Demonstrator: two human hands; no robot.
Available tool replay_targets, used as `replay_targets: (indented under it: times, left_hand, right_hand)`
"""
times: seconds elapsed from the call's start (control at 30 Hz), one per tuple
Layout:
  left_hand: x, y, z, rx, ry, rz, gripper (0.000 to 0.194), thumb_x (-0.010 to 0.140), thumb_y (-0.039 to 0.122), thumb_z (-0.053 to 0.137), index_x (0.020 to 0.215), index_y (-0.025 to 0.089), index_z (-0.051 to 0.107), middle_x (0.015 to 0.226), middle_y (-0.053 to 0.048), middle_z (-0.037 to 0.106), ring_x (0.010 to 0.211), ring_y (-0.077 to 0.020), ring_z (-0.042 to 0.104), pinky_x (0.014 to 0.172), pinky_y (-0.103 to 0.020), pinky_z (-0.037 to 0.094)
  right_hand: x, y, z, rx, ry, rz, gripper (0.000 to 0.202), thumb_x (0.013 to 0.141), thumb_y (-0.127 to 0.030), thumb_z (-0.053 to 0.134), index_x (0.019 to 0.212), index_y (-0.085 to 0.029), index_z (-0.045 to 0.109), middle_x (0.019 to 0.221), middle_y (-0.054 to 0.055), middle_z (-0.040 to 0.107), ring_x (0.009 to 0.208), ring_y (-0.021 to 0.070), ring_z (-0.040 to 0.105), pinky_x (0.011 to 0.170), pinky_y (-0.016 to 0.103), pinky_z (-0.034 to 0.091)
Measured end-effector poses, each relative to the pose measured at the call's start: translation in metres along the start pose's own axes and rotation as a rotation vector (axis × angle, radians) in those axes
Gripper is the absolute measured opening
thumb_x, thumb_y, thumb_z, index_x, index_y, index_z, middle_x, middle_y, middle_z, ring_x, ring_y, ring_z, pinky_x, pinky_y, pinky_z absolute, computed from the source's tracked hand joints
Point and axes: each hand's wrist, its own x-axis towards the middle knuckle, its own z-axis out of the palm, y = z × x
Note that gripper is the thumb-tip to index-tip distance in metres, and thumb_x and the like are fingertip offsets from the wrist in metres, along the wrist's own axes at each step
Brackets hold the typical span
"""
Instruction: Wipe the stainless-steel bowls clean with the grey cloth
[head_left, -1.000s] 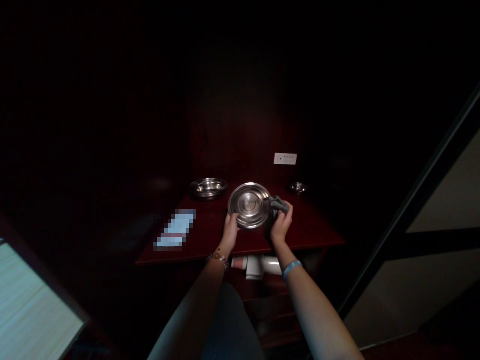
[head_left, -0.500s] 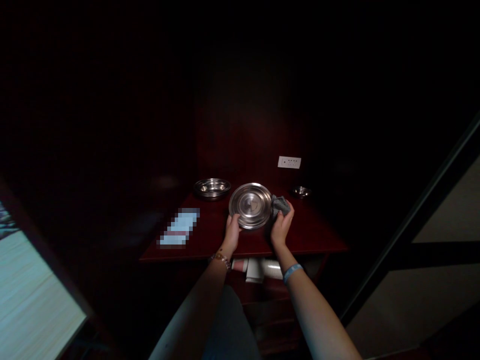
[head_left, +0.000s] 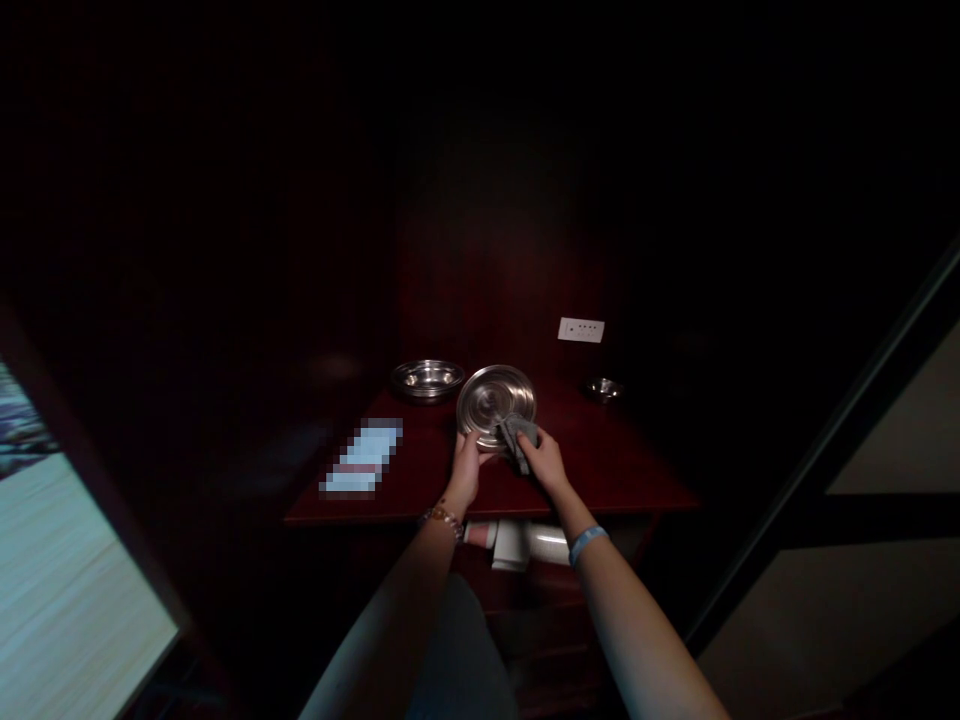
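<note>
A round stainless steel plate (head_left: 491, 392) is held up, tilted, above the dark red shelf (head_left: 600, 470). My left hand (head_left: 466, 470) grips its lower left rim, thumb on the upper face and the other fingers partly hidden beneath. In my right hand (head_left: 545, 460) is a grey cloth (head_left: 520, 440), bunched and pressed on the lower right part of the plate. Behind and to the left stand stacked steel dishes (head_left: 427, 380). A small steel bowl (head_left: 604, 389) is at the back right of the shelf.
A pixelated pale flat object (head_left: 362, 458) lies on the shelf's left side. A white socket panel (head_left: 581, 329) is on the back wall. Below the shelf are a pink-and-white cup-like item (head_left: 480, 534) and a white box (head_left: 511, 546). A pale wood surface (head_left: 75, 570) is at lower left.
My right hand has moved left with the cloth, from the plate's right edge onto its lower right face. The plate has tilted slightly, still in my left hand.
</note>
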Motion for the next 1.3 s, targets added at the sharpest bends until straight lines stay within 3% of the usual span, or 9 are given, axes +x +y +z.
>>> replay_targets:
  times: [0.13, 0.3, 0.43, 0.67, 0.83, 0.97, 1.13, 1.23, 1.3]
  left_hand:
    - [0.001, -0.002, 0.000, 0.004, -0.059, -0.019, 0.042, 0.081, 0.029, 0.057, 0.122, 0.024, 0.054, 0.130, -0.009, 0.060, 0.101, -0.0183, 0.065, 0.079, -0.034, 0.059]
    - [-0.004, -0.001, 0.005, 0.045, -0.096, 0.000, 0.050, 0.082, 0.029, 0.058, 0.131, 0.027, 0.049, 0.136, -0.009, 0.057, 0.112, -0.0211, 0.062, 0.083, -0.033, 0.057]
    - [-0.008, 0.003, 0.009, 0.078, -0.084, 0.033, 0.053, 0.084, 0.030, 0.058, 0.135, 0.029, 0.044, 0.140, -0.008, 0.054, 0.115, -0.0210, 0.061, 0.082, -0.031, 0.057]
    - [-0.006, 0.000, 0.011, 0.143, -0.040, 0.025, 0.045, 0.084, 0.034, 0.059, 0.126, 0.021, 0.050, 0.129, -0.011, 0.059, 0.101, -0.0195, 0.063, 0.061, -0.021, 0.054]
    - [-0.005, -0.002, 0.008, 0.158, -0.013, 0.013, 0.038, 0.082, 0.038, 0.059, 0.114, 0.018, 0.057, 0.110, -0.010, 0.065, 0.086, -0.0175, 0.064, 0.055, -0.021, 0.051]
    - [-0.005, -0.001, 0.007, 0.142, -0.004, 0.018, 0.036, 0.084, 0.036, 0.057, 0.114, 0.018, 0.056, 0.113, -0.009, 0.065, 0.087, -0.0159, 0.064, 0.057, -0.020, 0.050]
    - [-0.007, -0.001, 0.012, 0.173, -0.029, 0.098, 0.049, 0.076, 0.033, 0.070, 0.122, 0.019, 0.055, 0.120, -0.011, 0.066, 0.098, -0.0188, 0.066, 0.077, -0.027, 0.055]
    - [-0.007, -0.004, 0.013, 0.230, -0.120, 0.173, 0.040, 0.073, 0.032, 0.073, 0.110, 0.017, 0.065, 0.114, -0.012, 0.070, 0.105, -0.0221, 0.065, 0.096, -0.037, 0.049]
    - [-0.006, -0.006, 0.013, 0.250, -0.148, 0.183, 0.033, 0.073, 0.034, 0.073, 0.101, 0.016, 0.069, 0.108, -0.012, 0.073, 0.107, -0.0244, 0.065, 0.101, -0.040, 0.046]
  right_hand:
    - [0.003, 0.003, 0.000, 0.158, -0.096, 0.047, 0.044, 0.078, -0.053, 0.066, 0.101, -0.015, 0.072, 0.097, 0.009, 0.076, 0.087, 0.0225, 0.070, 0.080, 0.032, 0.054]
    - [0.007, 0.006, 0.004, 0.258, -0.055, 0.096, 0.041, 0.069, -0.049, 0.076, 0.094, -0.017, 0.075, 0.088, 0.005, 0.077, 0.086, 0.0232, 0.070, 0.084, 0.036, 0.055]
    - [0.006, 0.002, 0.019, 0.357, -0.005, 0.167, 0.038, 0.066, -0.048, 0.078, 0.090, -0.019, 0.075, 0.084, 0.003, 0.077, 0.084, 0.0233, 0.071, 0.083, 0.035, 0.055]
    - [-0.006, -0.012, 0.028, 0.562, 0.153, 0.180, 0.047, 0.067, -0.050, 0.076, 0.099, -0.016, 0.074, 0.097, 0.007, 0.077, 0.092, 0.0242, 0.071, 0.082, 0.033, 0.056]
    - [-0.009, -0.013, 0.023, 0.575, 0.082, 0.171, 0.048, 0.065, -0.049, 0.078, 0.097, -0.013, 0.074, 0.097, 0.009, 0.077, 0.091, 0.0241, 0.071, 0.083, 0.034, 0.055]
    - [-0.005, -0.007, 0.027, 0.513, 0.055, 0.168, 0.047, 0.066, -0.049, 0.076, 0.096, -0.014, 0.075, 0.096, 0.008, 0.077, 0.090, 0.0232, 0.070, 0.084, 0.034, 0.054]
    - [-0.005, -0.007, 0.027, 0.537, 0.139, 0.159, 0.046, 0.069, -0.049, 0.074, 0.098, -0.014, 0.074, 0.096, 0.007, 0.077, 0.087, 0.0219, 0.070, 0.081, 0.032, 0.054]
    - [-0.007, -0.010, 0.024, 0.556, 0.158, 0.158, 0.046, 0.069, -0.050, 0.073, 0.098, -0.013, 0.074, 0.094, 0.007, 0.077, 0.085, 0.0221, 0.070, 0.078, 0.031, 0.055]
    - [-0.008, -0.012, 0.024, 0.551, 0.149, 0.160, 0.047, 0.069, -0.050, 0.073, 0.098, -0.014, 0.074, 0.093, 0.007, 0.077, 0.085, 0.0227, 0.070, 0.078, 0.032, 0.055]
